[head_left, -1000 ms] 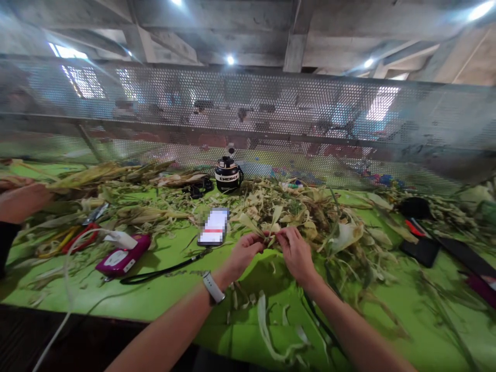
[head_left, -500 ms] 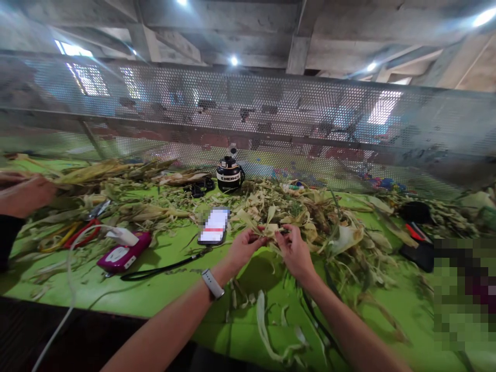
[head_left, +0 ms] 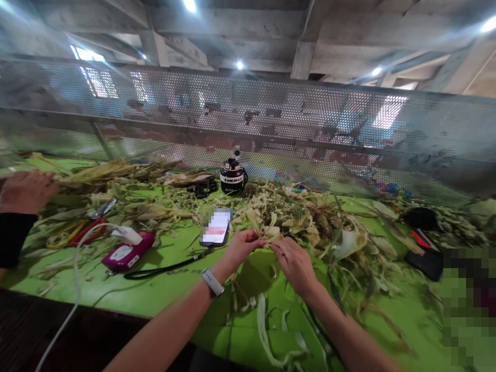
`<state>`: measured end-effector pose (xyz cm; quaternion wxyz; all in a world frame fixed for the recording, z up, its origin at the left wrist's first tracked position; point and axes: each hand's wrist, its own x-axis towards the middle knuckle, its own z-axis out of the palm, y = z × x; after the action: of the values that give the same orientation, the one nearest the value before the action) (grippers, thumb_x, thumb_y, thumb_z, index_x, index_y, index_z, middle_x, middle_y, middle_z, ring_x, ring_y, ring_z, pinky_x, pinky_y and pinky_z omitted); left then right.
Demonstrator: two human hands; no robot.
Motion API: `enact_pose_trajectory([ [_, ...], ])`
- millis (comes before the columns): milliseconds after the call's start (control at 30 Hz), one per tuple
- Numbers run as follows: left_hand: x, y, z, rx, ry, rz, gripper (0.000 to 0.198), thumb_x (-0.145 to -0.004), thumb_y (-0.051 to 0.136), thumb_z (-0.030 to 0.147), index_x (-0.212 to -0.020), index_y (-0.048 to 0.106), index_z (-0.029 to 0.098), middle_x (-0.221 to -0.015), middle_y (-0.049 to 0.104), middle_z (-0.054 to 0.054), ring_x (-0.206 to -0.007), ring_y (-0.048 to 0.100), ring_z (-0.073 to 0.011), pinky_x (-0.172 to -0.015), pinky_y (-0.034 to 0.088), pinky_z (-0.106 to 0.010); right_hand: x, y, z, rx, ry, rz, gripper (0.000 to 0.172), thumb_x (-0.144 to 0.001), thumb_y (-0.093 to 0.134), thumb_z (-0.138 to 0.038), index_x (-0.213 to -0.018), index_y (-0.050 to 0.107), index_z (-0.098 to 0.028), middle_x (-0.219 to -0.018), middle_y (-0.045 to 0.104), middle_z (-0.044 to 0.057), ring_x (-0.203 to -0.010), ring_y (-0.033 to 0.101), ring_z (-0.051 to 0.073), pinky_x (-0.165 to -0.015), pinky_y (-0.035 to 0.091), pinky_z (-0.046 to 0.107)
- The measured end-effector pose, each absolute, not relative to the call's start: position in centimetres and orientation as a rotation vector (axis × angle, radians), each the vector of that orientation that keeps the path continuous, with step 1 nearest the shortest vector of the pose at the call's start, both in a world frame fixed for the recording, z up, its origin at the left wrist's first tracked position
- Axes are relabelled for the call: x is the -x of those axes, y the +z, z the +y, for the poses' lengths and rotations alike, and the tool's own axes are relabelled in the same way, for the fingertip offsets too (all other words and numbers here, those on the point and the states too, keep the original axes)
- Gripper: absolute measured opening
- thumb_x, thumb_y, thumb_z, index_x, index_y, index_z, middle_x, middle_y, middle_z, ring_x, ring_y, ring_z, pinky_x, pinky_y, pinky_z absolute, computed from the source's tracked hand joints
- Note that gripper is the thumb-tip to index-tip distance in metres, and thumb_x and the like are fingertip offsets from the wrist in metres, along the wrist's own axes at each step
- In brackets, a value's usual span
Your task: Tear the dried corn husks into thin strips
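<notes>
Both hands meet over the near edge of a heap of dry corn husks (head_left: 310, 217). My left hand (head_left: 243, 249), with a watch on its wrist, pinches a pale corn husk (head_left: 272, 233) between thumb and fingers. From the right, my right hand (head_left: 295, 262) closes its fingers on the same husk, its knuckles facing me. Pale husk ends stick up above the fingertips. Exactly how the husk is folded or joined there is too small to make out. A lit phone (head_left: 216, 227) lies just left of my left hand.
A purple power bank (head_left: 127, 252) with a white plug and cable lies left, beside red-handled scissors (head_left: 90, 230). A black "ENERGY" bottle (head_left: 232, 176) stands before the perforated metal screen (head_left: 310, 119). Another person's hand (head_left: 29, 191) is far left. Husk strips litter the green table (head_left: 174, 294).
My right hand has turned inward, its fingertips drawing nearer my left fingers on the husk. The other person's hand at far left has shifted. The view has swung slightly.
</notes>
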<state>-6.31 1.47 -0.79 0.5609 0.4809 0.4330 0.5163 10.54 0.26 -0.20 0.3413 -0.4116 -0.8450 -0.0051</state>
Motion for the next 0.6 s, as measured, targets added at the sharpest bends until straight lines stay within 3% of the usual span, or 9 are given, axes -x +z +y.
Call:
enact_pose_trajectory([
  [100,6.4,-0.9,1.4,-1.214,1.132,0.965,0.029,-0.055,0.079,0.033,-0.073,0.065,0.015,-0.061,0.062,0.001,-0.057,0.052,-0.0113,-0.06,0.04,-0.024,-10.8,0.4,0.5,1.053,-0.171,-2.197,0.02,-0.09,0.048,-0.028,-0.086,0.066,-0.021,-0.085,0.065,0.007,-0.082,0.057,0.02,-0.074,0.041,0.032],
  [200,6.5,-1.2,1.3,-1.326,1.046,0.899,0.026,-0.058,0.078,0.032,-0.074,0.066,0.015,-0.059,0.06,0.001,-0.056,0.051,-0.0112,-0.058,0.039,-0.023,-11.0,0.6,0.7,1.007,-0.231,-2.205,0.017,-0.09,0.048,-0.025,-0.09,0.065,-0.023,-0.097,0.066,0.007,-0.096,0.055,0.021,-0.089,0.037,0.037],
  [267,6.7,-1.5,1.4,-1.414,1.001,0.87,0.022,-0.062,0.076,0.033,-0.071,0.067,0.015,-0.059,0.059,0.001,-0.056,0.05,-0.0114,-0.057,0.039,-0.023,-11.0,0.5,0.8,1.0,-0.237,-2.244,0.019,-0.091,0.046,-0.024,-0.089,0.064,-0.022,-0.09,0.068,0.005,-0.093,0.055,0.02,-0.095,0.032,0.039],
  [367,6.9,-1.5,1.4,-1.491,0.952,0.798,0.019,-0.067,0.072,0.032,-0.074,0.069,0.015,-0.067,0.062,-0.002,-0.063,0.053,-0.0132,-0.063,0.041,-0.025,-10.9,0.2,1.0,1.086,-0.169,-2.256,0.022,-0.092,0.044,-0.026,-0.083,0.063,-0.02,-0.074,0.065,0.004,-0.077,0.055,0.019,-0.085,0.037,0.036],
  [500,6.8,-0.8,1.0,-1.432,1.009,0.795,0.02,-0.066,0.072,0.024,-0.084,0.07,0.016,-0.081,0.067,-0.004,-0.074,0.057,-0.0153,-0.074,0.043,-0.026,-10.8,-0.2,1.1,1.167,0.16,-2.078,0.023,-0.091,0.04,-0.029,-0.081,0.058,-0.019,-0.074,0.063,0.005,-0.07,0.056,0.018,-0.068,0.041,0.029],
  [600,6.3,-0.1,0.4,-1.336,1.093,0.878,0.019,-0.066,0.071,0.019,-0.085,0.07,0.017,-0.08,0.067,-0.003,-0.073,0.058,-0.015,-0.072,0.043,-0.026,-10.5,-0.4,1.0,1.211,0.419,-1.908,0.021,-0.089,0.04,-0.032,-0.08,0.054,-0.019,-0.07,0.06,0.002,-0.063,0.055,0.016,-0.059,0.041,0.026],
])
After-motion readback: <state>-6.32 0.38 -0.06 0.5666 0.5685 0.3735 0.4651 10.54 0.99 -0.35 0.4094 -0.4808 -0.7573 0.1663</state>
